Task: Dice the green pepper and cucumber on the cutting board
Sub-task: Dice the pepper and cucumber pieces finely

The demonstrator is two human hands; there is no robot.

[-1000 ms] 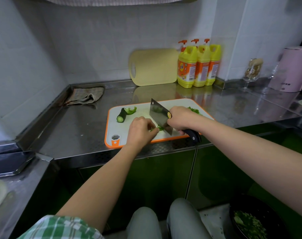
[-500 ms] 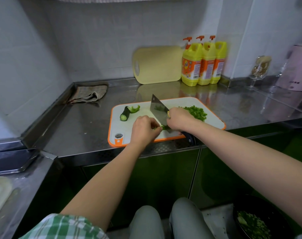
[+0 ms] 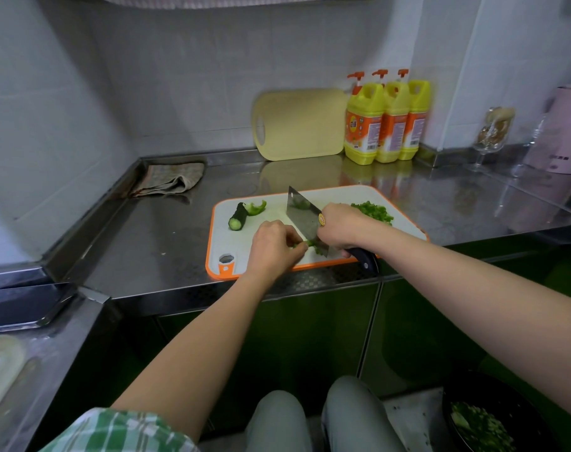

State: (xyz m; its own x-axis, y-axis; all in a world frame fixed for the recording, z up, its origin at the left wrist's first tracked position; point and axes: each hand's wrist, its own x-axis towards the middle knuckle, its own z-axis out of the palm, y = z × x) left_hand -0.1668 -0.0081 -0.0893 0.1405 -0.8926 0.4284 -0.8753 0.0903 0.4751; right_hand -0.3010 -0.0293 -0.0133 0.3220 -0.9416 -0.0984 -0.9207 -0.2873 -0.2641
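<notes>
Steel forms the countertop [image 3: 153,236], which carries the cutting board [image 3: 232,252]. At the board's near edge, the left hand [image 3: 274,244] holds down a pepper strip [image 3: 302,244] with curled fingertips. The right hand [image 3: 341,225] is closed round the handle of the cleaver [image 3: 305,220]. The blade stands edge-down on the strip, just beside the left fingertips, and its flat runs from 11 o'clock to 5 o'clock. The diced pepper [image 3: 372,210] is heaped at 2 o'clock from the hands, partly hidden behind the right wrist.

Uncut stock:
- The cucumber piece [image 3: 238,216] lies at 10 o'clock from the left hand, well apart from it. Its long axis runs from 7 o'clock to 1 o'clock, with the pale cut face toward the person.
- A curled pepper piece [image 3: 257,207] sits at its far end. Whether the two touch cannot be confirmed.

Assessment: the strip appears nearly used up. The left hand is nearer to the cucumber piece and carries no tool, so it is the likely hand to fetch it. That axis lies almost parallel to the blade, so the piece probably needs turning before crosscuts.
</notes>
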